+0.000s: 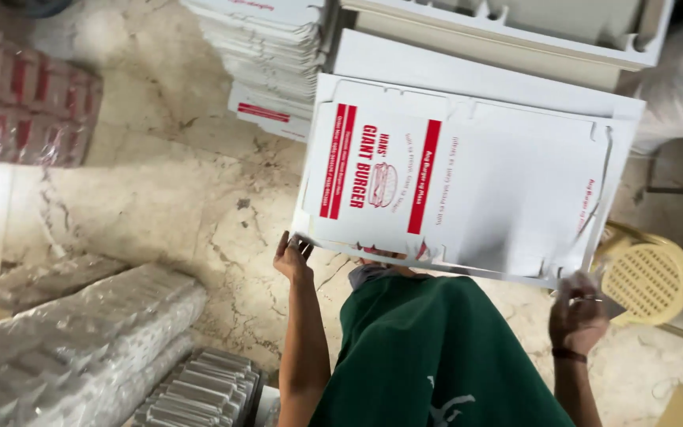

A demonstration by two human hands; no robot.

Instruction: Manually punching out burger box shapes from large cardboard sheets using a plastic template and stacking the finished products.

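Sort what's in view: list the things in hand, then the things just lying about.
In hand: flat white carton sheet with red stripes, gripped at its near edge by the left hand and the right hand.

Lying about: stack of flat cartons, plastic-wrapped bundles, yellow stool.

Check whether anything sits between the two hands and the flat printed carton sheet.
Nothing visible does. The left hand already grips the carton sheet at its near left corner, and the right hand is at its near right corner, though that contact is blurred.
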